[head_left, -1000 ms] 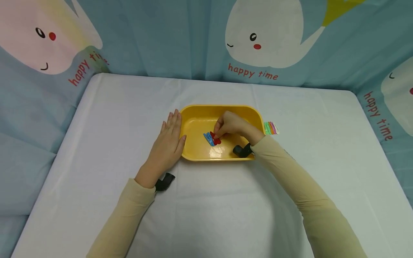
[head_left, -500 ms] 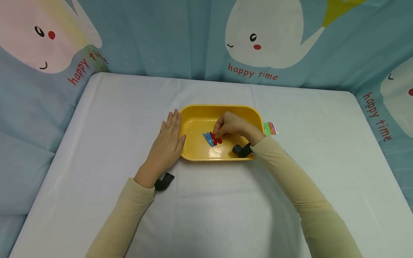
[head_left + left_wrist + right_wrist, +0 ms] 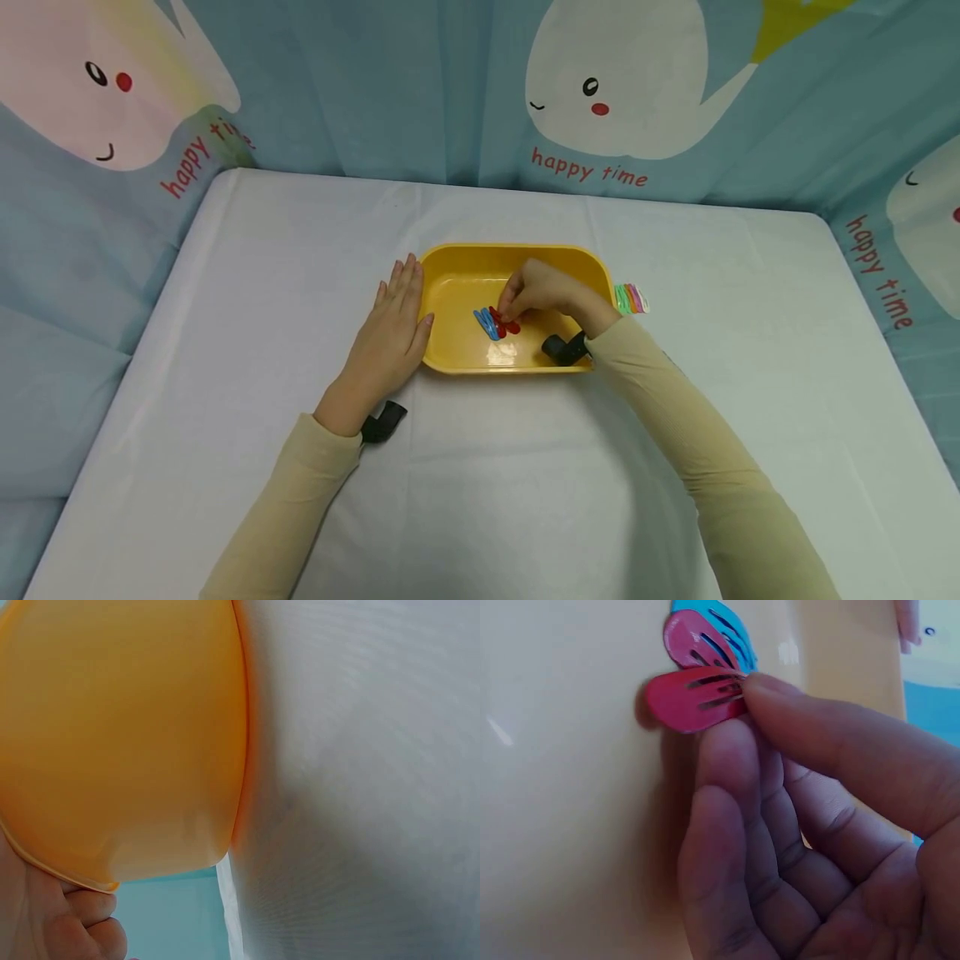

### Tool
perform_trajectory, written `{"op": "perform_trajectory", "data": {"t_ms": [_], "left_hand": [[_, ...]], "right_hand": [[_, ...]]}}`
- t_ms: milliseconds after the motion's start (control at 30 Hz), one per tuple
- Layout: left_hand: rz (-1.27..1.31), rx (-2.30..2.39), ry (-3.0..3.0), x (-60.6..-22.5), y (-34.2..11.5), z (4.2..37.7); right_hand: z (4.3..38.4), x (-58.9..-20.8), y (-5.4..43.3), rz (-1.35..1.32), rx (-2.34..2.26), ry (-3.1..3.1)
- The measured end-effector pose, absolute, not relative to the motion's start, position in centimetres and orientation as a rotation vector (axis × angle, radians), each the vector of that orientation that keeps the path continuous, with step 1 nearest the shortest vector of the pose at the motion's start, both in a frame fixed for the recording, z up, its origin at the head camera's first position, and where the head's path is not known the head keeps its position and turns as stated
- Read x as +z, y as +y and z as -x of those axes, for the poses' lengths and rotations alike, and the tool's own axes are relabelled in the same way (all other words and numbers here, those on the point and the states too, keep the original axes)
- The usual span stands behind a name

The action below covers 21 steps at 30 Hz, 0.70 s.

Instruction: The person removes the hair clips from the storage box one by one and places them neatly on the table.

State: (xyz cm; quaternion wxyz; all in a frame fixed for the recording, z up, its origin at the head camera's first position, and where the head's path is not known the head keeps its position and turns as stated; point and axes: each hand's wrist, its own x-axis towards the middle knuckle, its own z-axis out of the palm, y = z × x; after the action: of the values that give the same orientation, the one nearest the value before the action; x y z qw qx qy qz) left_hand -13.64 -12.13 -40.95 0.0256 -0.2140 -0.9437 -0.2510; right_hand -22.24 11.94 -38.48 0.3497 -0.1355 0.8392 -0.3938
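In mid-frame, the right hand [image 3: 536, 290] pinches a red clip [image 3: 679, 709] inside the tray [image 3: 450, 346], apparently lining it up; next likely calls for letting go. The left hand [image 3: 384, 343], straight-fingered, touches the tray's left side.

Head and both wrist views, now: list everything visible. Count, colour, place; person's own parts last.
Tray: one, yellow, on the cloth
Red clips: at least two, red, in tray; one pinched by right hand
Blue clips: exact count unclear, blue, in tray beside the red
Clip row: several, green, orange, pinkish-purple and white, on cloth beyond tray's right end
Cloth: one, white, over table
Curtain: count unclear, blue, behind and beside table
Whale prints: three, pale, on curtain
Wrist devices: two, black, one per wrist
Sleeves: two, beige, on both arms
Left hand: one, bare, against tray's left end
Right hand: one, bare, over tray
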Motion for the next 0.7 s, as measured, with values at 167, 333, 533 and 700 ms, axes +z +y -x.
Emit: {"op": "perform_trajectory", "data": {"t_ms": [167, 333, 533, 700], "left_hand": [[0.661, -0.771, -2.922, -40.9, -12.1, 13.6], [0.658, -0.771, -2.915, -40.9, -12.1, 13.7], [0.651, -0.776, -2.907, -41.0, -12.1, 13.7], [0.656, -0.776, -2.917, -40.9, -12.2, 13.6]], "right_hand": [[22.1, -38.1, 12.1, 0.353, -1.072, 2.163], [22.0, -37.7, 12.2, 0.338, -1.128, 2.143], [21.7, -37.1, 12.7, 0.330, -1.204, 2.132], [21.2, -36.3, 13.5, 0.349, -1.302, 2.122]]}}
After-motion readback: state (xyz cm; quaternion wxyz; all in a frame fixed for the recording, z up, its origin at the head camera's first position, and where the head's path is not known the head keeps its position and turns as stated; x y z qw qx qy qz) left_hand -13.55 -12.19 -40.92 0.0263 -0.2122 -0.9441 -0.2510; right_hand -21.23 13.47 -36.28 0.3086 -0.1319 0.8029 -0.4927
